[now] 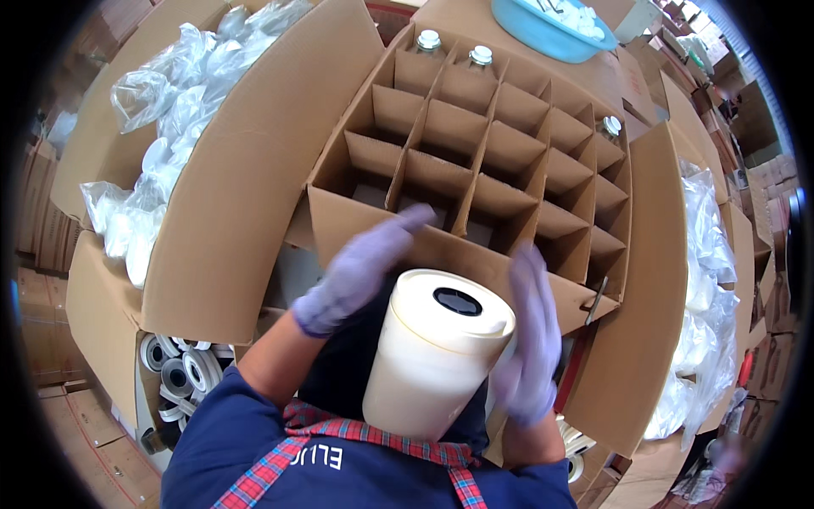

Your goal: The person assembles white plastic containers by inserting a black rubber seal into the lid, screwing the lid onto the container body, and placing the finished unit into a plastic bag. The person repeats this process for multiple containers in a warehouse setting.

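Observation:
A cream, tapered round container (432, 365) with a dark round opening in its top stands tilted close against my front. Whatever holds it up from below is hidden. My left hand (360, 267), in a pale purple glove, is up at its left, fingers stretched toward the near wall of a divided cardboard carton (381, 229). It holds nothing. On the container's right side is my gloved right hand (530, 348), fingers straight and close together, palm turned toward it; whether it touches cannot be made out. Two white-capped clear bottles (480, 64) sit in the carton's far cells, another (610, 127) at the right.
Open cartons with tall flaps (237, 195) flank the divided one, filled with clear plastic-wrapped white pieces (186, 102). Beyond it sits a blue basin (551, 34) of small white items. Round white-and-grey parts (182, 373) lie lower left. A thin metal piece (597, 301) sticks up at the carton's near right corner.

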